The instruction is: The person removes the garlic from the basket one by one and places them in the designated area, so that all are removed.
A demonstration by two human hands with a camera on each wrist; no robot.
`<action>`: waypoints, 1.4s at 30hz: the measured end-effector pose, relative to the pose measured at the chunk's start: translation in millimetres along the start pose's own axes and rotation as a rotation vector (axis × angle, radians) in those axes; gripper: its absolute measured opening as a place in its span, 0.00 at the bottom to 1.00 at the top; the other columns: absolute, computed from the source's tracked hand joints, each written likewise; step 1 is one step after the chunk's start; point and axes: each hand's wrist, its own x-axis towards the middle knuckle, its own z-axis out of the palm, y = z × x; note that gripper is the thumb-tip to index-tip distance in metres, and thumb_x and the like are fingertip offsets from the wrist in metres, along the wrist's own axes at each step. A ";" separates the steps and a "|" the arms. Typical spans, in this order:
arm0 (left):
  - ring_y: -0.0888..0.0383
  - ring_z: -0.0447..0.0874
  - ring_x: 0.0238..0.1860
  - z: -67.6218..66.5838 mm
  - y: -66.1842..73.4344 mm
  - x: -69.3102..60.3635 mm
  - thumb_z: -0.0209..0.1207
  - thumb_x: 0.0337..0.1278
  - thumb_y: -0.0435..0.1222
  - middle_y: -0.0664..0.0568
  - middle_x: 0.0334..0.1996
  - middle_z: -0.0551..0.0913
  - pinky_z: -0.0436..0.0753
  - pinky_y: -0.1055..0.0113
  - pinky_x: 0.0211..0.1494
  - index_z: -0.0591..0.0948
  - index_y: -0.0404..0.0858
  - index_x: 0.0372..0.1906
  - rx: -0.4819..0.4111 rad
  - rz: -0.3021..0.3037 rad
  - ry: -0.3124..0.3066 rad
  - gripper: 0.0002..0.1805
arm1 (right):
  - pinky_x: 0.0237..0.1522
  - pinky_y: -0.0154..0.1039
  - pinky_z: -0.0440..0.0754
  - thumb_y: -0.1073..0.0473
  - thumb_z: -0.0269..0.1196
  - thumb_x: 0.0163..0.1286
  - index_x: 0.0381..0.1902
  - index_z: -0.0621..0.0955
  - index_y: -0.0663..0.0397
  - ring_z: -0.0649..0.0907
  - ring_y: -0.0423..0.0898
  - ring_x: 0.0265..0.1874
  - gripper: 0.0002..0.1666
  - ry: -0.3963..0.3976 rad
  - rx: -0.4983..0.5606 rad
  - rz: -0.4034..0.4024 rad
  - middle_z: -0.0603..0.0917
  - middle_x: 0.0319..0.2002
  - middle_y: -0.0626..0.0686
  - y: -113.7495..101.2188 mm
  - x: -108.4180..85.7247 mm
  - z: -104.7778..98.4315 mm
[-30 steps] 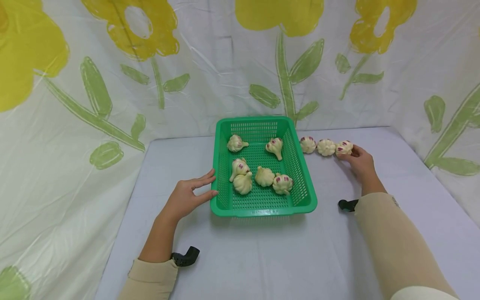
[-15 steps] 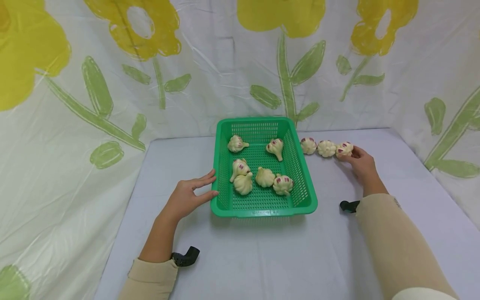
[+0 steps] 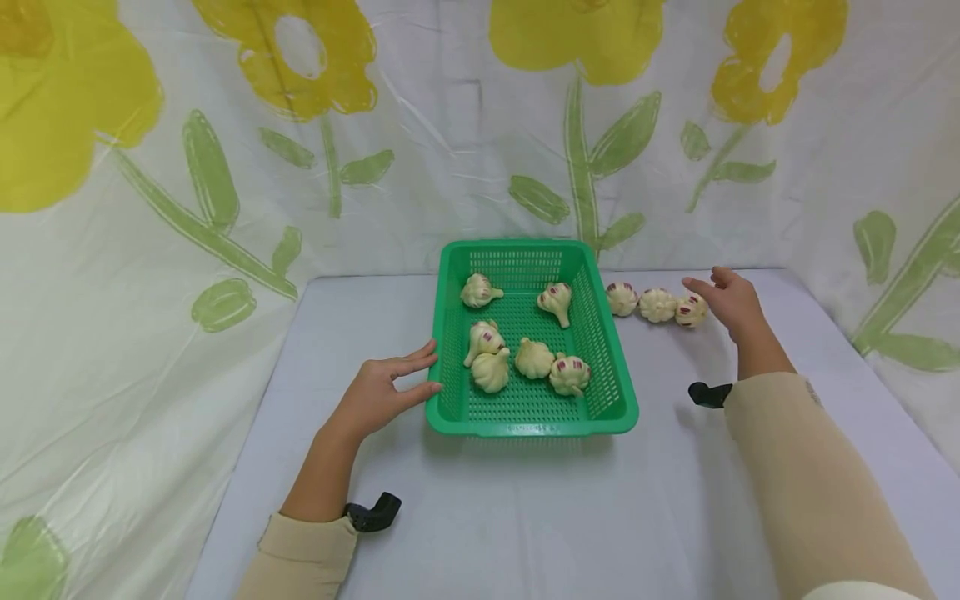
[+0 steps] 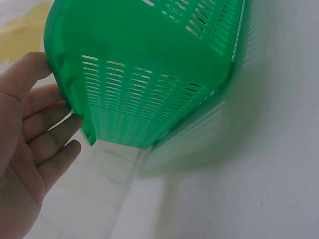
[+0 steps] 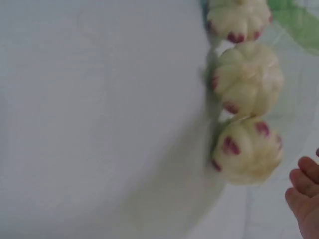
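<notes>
My left hand (image 3: 375, 396) rests against the left rim of a green plastic basket (image 3: 525, 427). In the left wrist view, its fingers (image 4: 52, 132) lie fairly straight along the edge of the basket (image 4: 129, 45). Inside the basket sit several garlic bulbs (image 3: 491, 371), pale with purple marks on some. To the right of it, three more bulbs stand in a row, among them a middle bulb (image 3: 657, 305) and an end bulb (image 3: 691, 310). My right hand (image 3: 731, 302) hovers just beyond that end bulb (image 5: 247, 151), apart from it and holding nothing.
A white cloth covers the table (image 3: 480, 525). Behind it hangs a white curtain (image 3: 420, 192) with yellow painted flowers. Black wrist cameras sit on the left wrist (image 3: 375, 512) and right wrist (image 3: 708, 395).
My right hand has let go of the end bulb and lifted away from it. The left hand stays at the basket rim. The head view has shifted slightly.
</notes>
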 end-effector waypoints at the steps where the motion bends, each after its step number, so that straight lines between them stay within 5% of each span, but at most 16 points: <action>1: 0.54 0.74 0.66 0.1 -0.3 0.2 0.69 0.55 0.49 0.59 0.66 0.74 0.77 0.54 0.64 0.80 0.43 0.62 0.002 -0.001 0.000 0.30 | 0.70 0.69 0.55 0.23 0.52 0.64 0.79 0.42 0.57 0.50 0.67 0.75 0.63 -0.001 -0.030 -0.032 0.45 0.78 0.65 -9.2 -0.7 -1.2; 8: 0.54 0.74 0.66 1.3 -2.6 0.5 0.68 0.57 0.49 0.59 0.66 0.74 0.77 0.53 0.64 0.79 0.43 0.62 0.018 0.004 -0.008 0.30 | 0.68 0.69 0.60 0.29 0.54 0.69 0.79 0.50 0.55 0.56 0.67 0.74 0.55 -0.049 -0.172 -0.200 0.54 0.77 0.65 -75.4 -9.0 -2.6; 19: 0.55 0.74 0.66 1.9 -3.7 -0.9 0.68 0.56 0.49 0.60 0.66 0.74 0.77 0.55 0.64 0.79 0.43 0.62 0.008 -0.011 -0.004 0.29 | 0.71 0.59 0.63 0.37 0.60 0.69 0.78 0.58 0.47 0.60 0.54 0.75 0.46 -0.074 0.048 -0.379 0.61 0.76 0.56 -155.7 -26.0 46.2; 33: 0.54 0.75 0.66 4.7 -3.8 -1.3 0.68 0.56 0.48 0.59 0.66 0.75 0.77 0.53 0.64 0.80 0.43 0.62 0.005 0.010 0.014 0.29 | 0.69 0.52 0.69 0.44 0.63 0.70 0.75 0.64 0.46 0.66 0.52 0.72 0.41 -0.171 0.235 -0.387 0.67 0.72 0.56 -182.8 -27.4 124.7; 42: 0.54 0.75 0.65 1.0 -0.6 0.6 0.69 0.55 0.49 0.59 0.65 0.75 0.77 0.53 0.64 0.80 0.43 0.61 0.009 0.013 0.010 0.29 | 0.65 0.54 0.73 0.42 0.63 0.70 0.76 0.62 0.47 0.65 0.54 0.73 0.43 -0.188 0.186 -0.292 0.66 0.73 0.56 -173.9 -20.8 154.3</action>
